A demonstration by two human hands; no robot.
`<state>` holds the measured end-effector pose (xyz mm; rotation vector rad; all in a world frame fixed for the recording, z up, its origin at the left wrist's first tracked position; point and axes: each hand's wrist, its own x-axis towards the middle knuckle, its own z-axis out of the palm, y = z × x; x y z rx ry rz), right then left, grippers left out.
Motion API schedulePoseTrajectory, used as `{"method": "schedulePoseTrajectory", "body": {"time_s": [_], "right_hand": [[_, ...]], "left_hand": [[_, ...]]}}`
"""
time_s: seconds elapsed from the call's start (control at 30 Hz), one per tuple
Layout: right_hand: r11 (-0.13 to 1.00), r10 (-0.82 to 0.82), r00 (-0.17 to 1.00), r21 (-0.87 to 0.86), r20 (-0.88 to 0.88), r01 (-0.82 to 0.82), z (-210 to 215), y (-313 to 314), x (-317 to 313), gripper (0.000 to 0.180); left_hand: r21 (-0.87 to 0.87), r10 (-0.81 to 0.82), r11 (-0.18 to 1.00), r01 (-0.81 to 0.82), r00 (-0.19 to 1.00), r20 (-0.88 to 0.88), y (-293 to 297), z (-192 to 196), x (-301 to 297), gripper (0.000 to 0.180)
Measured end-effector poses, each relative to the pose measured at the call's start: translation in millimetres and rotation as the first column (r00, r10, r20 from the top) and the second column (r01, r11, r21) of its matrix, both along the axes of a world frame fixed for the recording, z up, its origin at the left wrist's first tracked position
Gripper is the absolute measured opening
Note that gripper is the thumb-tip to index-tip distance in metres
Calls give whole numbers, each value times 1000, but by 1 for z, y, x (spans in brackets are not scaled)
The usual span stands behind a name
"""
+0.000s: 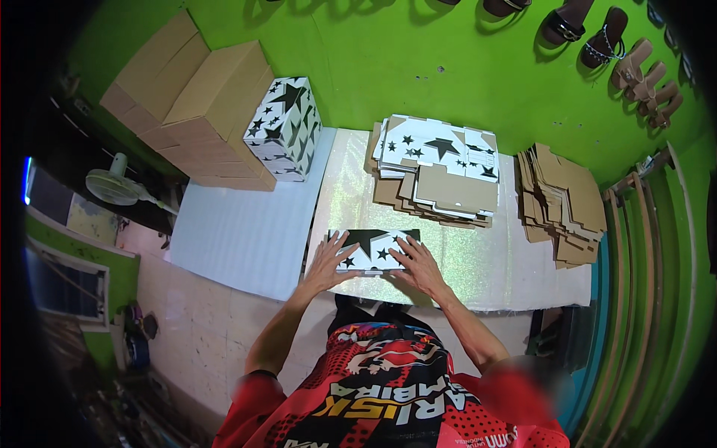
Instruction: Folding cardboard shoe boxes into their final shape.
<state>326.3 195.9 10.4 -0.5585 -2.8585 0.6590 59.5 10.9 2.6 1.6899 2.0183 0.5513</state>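
A shallow white cardboard box with black stars point(370, 257) lies closed near the front edge of the table, its long side facing me. On its left end rests my left hand point(324, 267), fingers spread over the lid. My right hand point(420, 269) lies on the right end the same way, fingers apart. Both hands touch the box from above, with the thumbs toward the near edge. Behind it sits a stack of flattened star-print boxes point(441, 149), with brown undersides showing among the layers.
Flat brown cardboard blanks point(564, 201) are piled at the table's right end. On the left, large brown cartons point(220, 112) stand beside assembled star-print boxes point(287, 131) on a white board point(239, 231). A fan point(116, 185) is further left. Sandals point(605, 41) hang on the green wall.
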Motion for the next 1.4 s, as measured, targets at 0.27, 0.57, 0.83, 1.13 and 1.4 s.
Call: {"method": "schedulePoseTrajectory", "body": {"time_s": [0.27,0.57,0.83,1.13,1.4], "right_hand": [[982,-14,997,188,79,-1,-5,-17,8,80],[991,128,975,60,-180,-119,-13,-31,-19,31],[981,167,974,126,-150,-149,-27,-34,-15,20],[994,87,971,86,-224,-70,-26,-38,-15,15],[998,-11,959,55,-284,28,-27,-41,-18,15]], "left_hand": [[-34,-84,996,76,929,-362,-10,-8,19,85],[212,-96,969,123,986,-135,-4,-16,36,69],[262,-36,965,-10,985,168,-3,-23,35,35],[281,-25,960,-17,989,147,-1,-18,38,41],[299,27,953,-43,998,57,5,-8,50,54]]}}
